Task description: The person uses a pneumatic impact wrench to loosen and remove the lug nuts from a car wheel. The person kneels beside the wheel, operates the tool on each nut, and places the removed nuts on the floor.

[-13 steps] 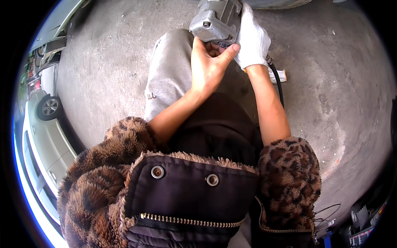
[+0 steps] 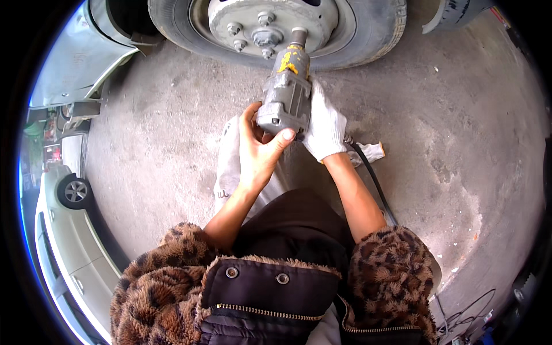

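Through my head view, the bare left hand (image 2: pixel 259 152) is curled around the rear end of a grey impact wrench (image 2: pixel 282 103), thumb along its back edge. The right hand (image 2: pixel 326 129), in a white knit glove, closes on the tool's right side; I can't make out the handle it covers. The wrench points away from me, its socket (image 2: pixel 298 38) up against the wheel (image 2: pixel 374 34), right of the hub; I can't tell how deeply it is seated. Lug nuts (image 2: pixel 234 28) show left of it. A black hose (image 2: pixel 372 178) trails past the right wrist, near another white glove (image 2: pixel 371 151) lying on scuffed, stained concrete floor (image 2: pixel 454 138). Far left, a pale car (image 2: pixel 77 253) stands parked; at lower right, thin cable (image 2: pixel 468 313) loops near dark clutter.
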{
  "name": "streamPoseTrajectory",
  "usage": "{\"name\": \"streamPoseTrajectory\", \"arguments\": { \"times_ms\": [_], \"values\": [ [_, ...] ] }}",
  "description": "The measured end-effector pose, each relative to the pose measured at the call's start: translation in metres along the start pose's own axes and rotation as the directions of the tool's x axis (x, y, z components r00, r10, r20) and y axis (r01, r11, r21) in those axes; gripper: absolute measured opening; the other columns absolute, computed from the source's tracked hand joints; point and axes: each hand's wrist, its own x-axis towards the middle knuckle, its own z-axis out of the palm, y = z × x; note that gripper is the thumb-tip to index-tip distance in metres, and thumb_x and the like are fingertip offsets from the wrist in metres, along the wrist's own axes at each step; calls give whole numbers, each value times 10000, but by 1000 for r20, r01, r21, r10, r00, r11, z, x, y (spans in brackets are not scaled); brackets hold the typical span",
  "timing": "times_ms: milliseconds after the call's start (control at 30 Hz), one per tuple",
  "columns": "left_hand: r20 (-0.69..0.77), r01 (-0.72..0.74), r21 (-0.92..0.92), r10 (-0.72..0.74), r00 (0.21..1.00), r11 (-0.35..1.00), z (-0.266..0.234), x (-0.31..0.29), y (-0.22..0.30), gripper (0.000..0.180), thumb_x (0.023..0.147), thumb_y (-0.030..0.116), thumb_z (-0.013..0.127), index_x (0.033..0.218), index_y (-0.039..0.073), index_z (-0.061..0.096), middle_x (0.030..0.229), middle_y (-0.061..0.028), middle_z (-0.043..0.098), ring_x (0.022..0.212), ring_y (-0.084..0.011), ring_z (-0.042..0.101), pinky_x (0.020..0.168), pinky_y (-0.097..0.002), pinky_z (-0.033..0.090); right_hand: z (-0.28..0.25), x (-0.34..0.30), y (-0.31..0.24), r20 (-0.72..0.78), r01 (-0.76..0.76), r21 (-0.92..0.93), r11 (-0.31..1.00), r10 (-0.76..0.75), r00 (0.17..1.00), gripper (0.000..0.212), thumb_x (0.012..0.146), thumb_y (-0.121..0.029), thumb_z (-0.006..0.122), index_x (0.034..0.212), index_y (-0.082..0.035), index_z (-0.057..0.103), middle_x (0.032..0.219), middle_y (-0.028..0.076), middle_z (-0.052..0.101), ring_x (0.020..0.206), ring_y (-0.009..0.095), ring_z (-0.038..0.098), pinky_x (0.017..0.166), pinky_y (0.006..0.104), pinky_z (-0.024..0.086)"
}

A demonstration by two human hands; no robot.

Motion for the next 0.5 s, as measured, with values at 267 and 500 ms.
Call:
{"name": "streamPoseTrajectory", "arguments": {
  "times_ms": [267, 500],
  "values": [
    [-209, -83, 476, 205, 956, 876, 31, 8, -11, 839, 840, 386, 831, 1410, -93, 443, 1316, -250, 518, 1244, -351, 519, 1088, -445, 405, 18, -5, 20, 14, 44, -30, 999, -43, 999, 777, 796, -242, 766, 1439, -15, 393, 862, 198, 715, 807, 400, 727, 679, 492, 570],
    [-214, -99, 467, 221, 952, 879, 25, 12, -24, 793, 878, 388, 812, 1405, -91, 462, 1274, -220, 559, 1176, -288, 561, 1037, -396, 450, 21, -3, 25, -23, 113, -92, 989, -115, 993, 731, 807, -246, 750, 1409, -4, 412, 830, 204, 703, 740, 398, 713, 640, 495, 564]
  ]
}}
